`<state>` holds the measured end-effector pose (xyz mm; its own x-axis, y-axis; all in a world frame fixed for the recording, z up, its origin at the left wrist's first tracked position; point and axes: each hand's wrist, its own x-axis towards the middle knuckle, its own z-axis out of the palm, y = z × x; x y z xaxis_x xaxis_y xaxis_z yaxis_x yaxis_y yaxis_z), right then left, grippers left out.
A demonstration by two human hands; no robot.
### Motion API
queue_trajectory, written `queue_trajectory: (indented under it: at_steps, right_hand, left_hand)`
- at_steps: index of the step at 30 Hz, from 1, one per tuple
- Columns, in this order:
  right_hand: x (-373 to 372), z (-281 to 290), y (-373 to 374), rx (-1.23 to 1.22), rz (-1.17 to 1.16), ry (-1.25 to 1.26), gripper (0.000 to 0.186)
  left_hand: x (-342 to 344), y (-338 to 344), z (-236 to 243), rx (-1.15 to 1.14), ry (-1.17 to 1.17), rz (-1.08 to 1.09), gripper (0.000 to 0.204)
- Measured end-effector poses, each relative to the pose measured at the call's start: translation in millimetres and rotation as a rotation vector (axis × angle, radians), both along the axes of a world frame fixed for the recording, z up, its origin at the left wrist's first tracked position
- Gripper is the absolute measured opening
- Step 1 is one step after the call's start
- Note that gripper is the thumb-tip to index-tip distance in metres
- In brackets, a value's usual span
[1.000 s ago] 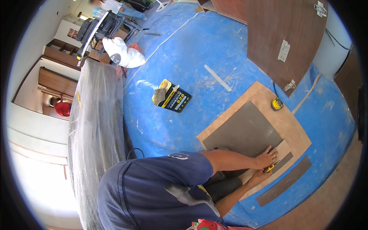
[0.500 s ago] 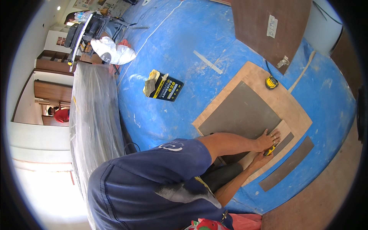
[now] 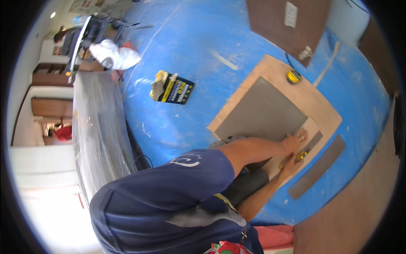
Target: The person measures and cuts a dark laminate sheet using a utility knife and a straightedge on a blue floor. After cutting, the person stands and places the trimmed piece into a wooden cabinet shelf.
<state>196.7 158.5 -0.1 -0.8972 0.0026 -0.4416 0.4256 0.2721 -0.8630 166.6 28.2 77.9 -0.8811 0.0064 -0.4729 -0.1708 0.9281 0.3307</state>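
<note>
My left hand (image 3: 294,143), with a ring on one finger, lies with its fingers stretched out on a pale flat strip (image 3: 311,125). Close below it, my right hand (image 3: 291,165) is wrapped round a yellow and black utility knife (image 3: 301,155); its blade tip is too blurred to make out. A narrow grey-brown strip (image 3: 315,139) shows along the pale strip's outer side. Beyond my left forearm extends a larger grey-brown sheet (image 3: 262,111), partly hidden by that arm. All of these lie on a light wooden board (image 3: 272,65). A loose grey-brown strip (image 3: 320,168) rests beside the board.
A yellow and black tape measure (image 3: 293,76) sits on the board's far part. A dark adhesive can (image 3: 179,90) with a rag stands on the blue floor sheet (image 3: 203,80). Plastic-wrapped furniture (image 3: 97,131) stands left, a brown panel (image 3: 289,40) upper right. A person in red (image 3: 64,133) is far off.
The whole view has shifted, so things appear higher in the picture. My right hand has moved the knife slightly outward beside the pale strip. My left hand stays pressed on the strip.
</note>
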Motion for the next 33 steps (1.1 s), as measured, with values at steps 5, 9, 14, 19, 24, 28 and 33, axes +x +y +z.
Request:
queue_trajectory:
  at_steps: [5, 9, 14, 19, 24, 28, 33]
  right_hand:
    - [-2, 18, 6, 0.315, 0.087, 0.108, 0.061]
    - [-5, 30, 0, -0.017, -0.026, -0.013, 0.057]
    - [-37, 54, 5, 0.226, 0.128, 0.148, 0.054]
    - [-56, 19, 11, 0.449, 0.225, 0.323, 0.053]
    - [-72, -10, -2, 0.36, 0.332, 0.259, 0.04]
    - [-72, 11, 9, -0.082, 0.067, 0.074, 0.054]
    - [-59, 26, 26, 0.15, 0.174, 0.178, 0.059]
  left_hand:
    - [7, -3, -37, 0.186, 0.22, 0.126, 0.071]
    - [10, -10, -52, -0.032, 0.251, -0.036, 0.099]
    - [-1, -1, -26, -0.002, -0.012, -0.049, 0.128]
    - [-2, -1, -20, -0.012, 0.104, -0.161, 0.089]
    - [9, -1, -24, 0.026, 0.131, 0.04, 0.053]
    - [-1, 14, -47, 0.183, 0.097, 0.258, 0.054]
    - [2, 21, -82, -0.031, 0.166, 0.071, 0.065]
